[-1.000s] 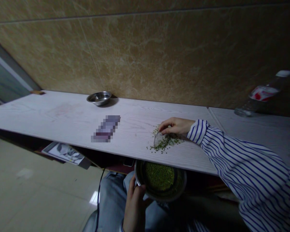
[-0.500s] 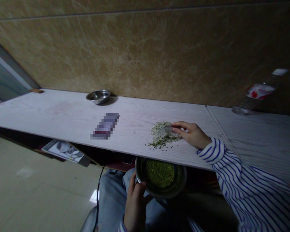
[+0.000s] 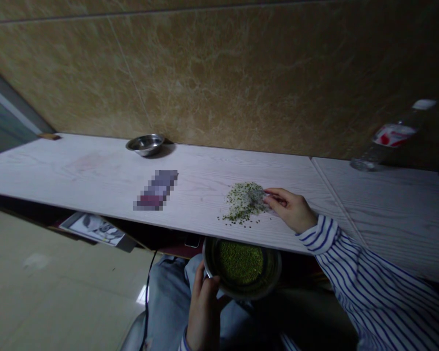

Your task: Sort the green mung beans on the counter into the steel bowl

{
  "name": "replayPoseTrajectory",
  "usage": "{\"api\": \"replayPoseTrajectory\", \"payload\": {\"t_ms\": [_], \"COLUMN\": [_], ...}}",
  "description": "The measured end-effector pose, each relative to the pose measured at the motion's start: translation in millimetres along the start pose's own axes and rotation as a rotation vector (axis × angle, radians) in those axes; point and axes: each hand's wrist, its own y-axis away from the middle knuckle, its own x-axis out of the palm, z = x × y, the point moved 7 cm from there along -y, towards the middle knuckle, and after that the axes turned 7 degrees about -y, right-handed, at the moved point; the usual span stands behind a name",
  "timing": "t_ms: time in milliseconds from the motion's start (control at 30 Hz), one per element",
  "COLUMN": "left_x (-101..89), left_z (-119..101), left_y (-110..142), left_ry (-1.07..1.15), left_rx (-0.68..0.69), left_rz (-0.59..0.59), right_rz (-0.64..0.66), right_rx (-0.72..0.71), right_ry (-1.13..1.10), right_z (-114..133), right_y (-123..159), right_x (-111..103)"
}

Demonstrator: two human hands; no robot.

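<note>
My left hand [image 3: 207, 307] grips the near left rim of a deep metal bowl [image 3: 277, 278], held above the lap and just below the table edge. Small green beans [image 3: 241, 262], like mung beans, cover the bowl's bottom. On the table, my right hand [image 3: 292, 209] pinches a thin, see-through piece [image 3: 257, 196] that looks like plastic; its exact kind is unclear. This piece rests at the right side of a spread of green beans and whitish bits [image 3: 239, 195]. Some beans lie scattered toward the table's front edge.
A small metal bowl [image 3: 145, 145] stands near the wall. A pixelated flat object [image 3: 157, 190] lies left of the beans. At the back right stands a clear bottle [image 3: 393, 135] with a white cap. Under the tabletop [image 3: 95, 187] are shelves with a phone-like object [image 3: 192, 240].
My right hand has moved right with the see-through piece, from over the spread to its right side, uncovering more beans. The left hand keeps hold of the bowl; the view has shifted slightly.
</note>
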Motion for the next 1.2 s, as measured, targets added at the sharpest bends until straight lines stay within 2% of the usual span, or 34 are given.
{"api": "replayPoseTrajectory", "payload": {"t_ms": [367,667,867,1200], "left_x": [2.4,2.3,1.6,1.9], "left_z": [-4,-4,-4,-6], "left_y": [3,1,2,3], "left_ry": [0.003,-0.017,-0.013,0.007], "left_rx": [0.011,0.006,0.019,0.007], "left_rz": [0.007,0.021,0.016,0.028], "right_rz": [0.097,0.142,0.115,0.186], "right_rx": [-0.027,-0.090,-0.098,-0.110], "right_ry": [0.032,0.067,0.083,0.091], "right_z": [11,27,25,30], "right_y": [2,11,14,20], "right_x": [17,16,13,21]}}
